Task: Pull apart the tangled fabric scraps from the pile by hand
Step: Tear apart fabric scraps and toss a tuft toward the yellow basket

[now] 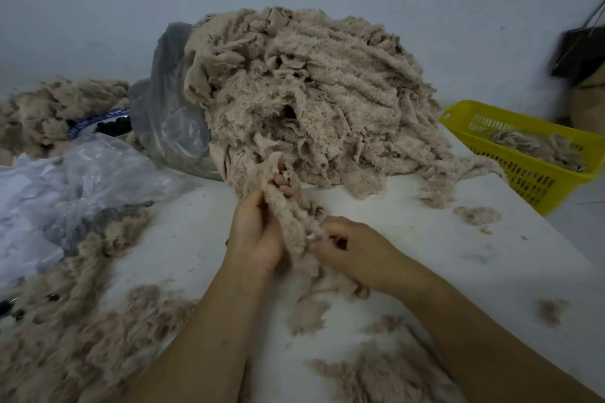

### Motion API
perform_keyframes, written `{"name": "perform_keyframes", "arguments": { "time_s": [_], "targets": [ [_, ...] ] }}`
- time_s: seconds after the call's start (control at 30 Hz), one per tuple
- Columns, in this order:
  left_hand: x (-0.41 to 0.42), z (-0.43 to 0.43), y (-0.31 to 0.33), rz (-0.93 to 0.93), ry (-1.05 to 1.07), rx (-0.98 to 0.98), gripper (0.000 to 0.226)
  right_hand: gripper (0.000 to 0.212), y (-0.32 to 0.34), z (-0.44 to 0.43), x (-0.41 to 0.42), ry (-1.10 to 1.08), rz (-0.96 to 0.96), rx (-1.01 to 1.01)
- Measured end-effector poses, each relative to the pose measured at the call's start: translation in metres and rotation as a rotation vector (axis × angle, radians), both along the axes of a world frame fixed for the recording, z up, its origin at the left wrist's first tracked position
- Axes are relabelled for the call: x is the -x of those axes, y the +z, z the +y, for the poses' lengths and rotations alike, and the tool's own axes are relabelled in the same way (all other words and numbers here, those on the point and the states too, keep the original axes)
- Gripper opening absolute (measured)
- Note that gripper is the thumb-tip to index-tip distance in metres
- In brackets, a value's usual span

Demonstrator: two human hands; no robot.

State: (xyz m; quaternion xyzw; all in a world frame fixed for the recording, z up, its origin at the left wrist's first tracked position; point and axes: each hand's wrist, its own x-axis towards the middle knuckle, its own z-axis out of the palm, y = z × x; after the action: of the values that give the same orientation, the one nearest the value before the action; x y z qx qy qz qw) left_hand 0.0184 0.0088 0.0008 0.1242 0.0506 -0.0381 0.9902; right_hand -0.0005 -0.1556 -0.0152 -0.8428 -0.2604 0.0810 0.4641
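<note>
Left hand: I see my left hand (258, 226) wrapped around a beige fleece strip (294, 222); thumb on the near side, fingertips (283, 178) curled through the fabric on the far side, clamping it.
Right hand: my right hand (350, 247) pinches the same strip lower down, fingers bunched together against the thumb.
Strip: runs from the foot of the pile down between both hands; its lower end lies on the table.
Pile: the tangled scrap pile (311, 91) sits at the centre of the white table (409, 239), just beyond my hands, spilling from a clear plastic bag (167, 98).
Loose scraps: pulled fluff (82, 321) covers the near-left table; more lies far left.
Basket: a yellow slotted basket (523, 173) at the right edge holds some scraps.
Left side: crumpled plastic sheeting (65, 180).
</note>
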Motion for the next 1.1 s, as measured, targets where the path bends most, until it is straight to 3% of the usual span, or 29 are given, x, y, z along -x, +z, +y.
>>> {"name": "perform_keyframes", "arguments": {
  "time_s": [0.1,0.17,0.2,0.33,0.4,0.53,0.67,0.73,0.8,0.87,0.93,1.0,1.1],
  "targets": [
    [-0.005,0.001,0.000,0.049,0.036,-0.140,0.027,0.012,0.006,-0.013,-0.007,-0.211,0.190,-0.368],
    [-0.003,-0.003,0.000,0.045,-0.014,-0.325,0.029,0.020,0.009,-0.019,-0.013,-0.261,0.325,-0.614],
    [-0.001,-0.006,0.000,0.038,-0.034,-0.471,0.028,0.026,0.011,-0.021,-0.013,-0.265,0.344,-0.666],
    [0.012,-0.022,-0.005,-0.109,-0.064,-1.356,0.034,0.020,0.013,-0.020,-0.013,-0.299,0.362,-0.722],
    [0.017,-0.031,-0.008,-0.209,-0.123,-1.480,0.024,0.020,0.010,-0.019,-0.014,-0.309,0.364,-0.743],
    [0.014,-0.028,-0.010,-0.110,-0.103,-1.327,0.010,0.032,0.017,-0.022,-0.014,-0.468,0.325,-0.785],
    [0.014,-0.027,-0.005,-0.086,-0.107,-0.979,0.027,0.043,0.017,-0.020,-0.020,-0.609,0.277,-0.716],
    [0.012,-0.023,0.002,-0.157,-0.091,-0.791,0.028,0.041,0.019,-0.021,-0.021,-0.621,0.298,-0.827],
    [0.007,-0.007,0.008,-0.161,-0.036,-0.483,0.028,0.040,0.022,-0.032,-0.023,-0.612,0.303,-0.907],
    [0.002,0.010,0.010,-0.126,0.022,-0.291,0.023,0.044,0.021,-0.044,-0.023,-0.566,0.287,-0.849],
    [0.002,0.010,0.008,-0.123,0.008,-0.265,0.018,0.054,0.017,-0.043,-0.020,-0.477,0.268,-0.696],
    [0.003,-0.002,0.007,-0.086,0.003,-0.357,0.020,0.062,0.013,-0.031,-0.015,-0.385,0.190,-0.518],
    [0.004,-0.014,0.001,-0.038,0.062,-0.561,0.022,0.052,0.006,-0.017,-0.012,-0.289,0.062,-0.343]
  ]
}}
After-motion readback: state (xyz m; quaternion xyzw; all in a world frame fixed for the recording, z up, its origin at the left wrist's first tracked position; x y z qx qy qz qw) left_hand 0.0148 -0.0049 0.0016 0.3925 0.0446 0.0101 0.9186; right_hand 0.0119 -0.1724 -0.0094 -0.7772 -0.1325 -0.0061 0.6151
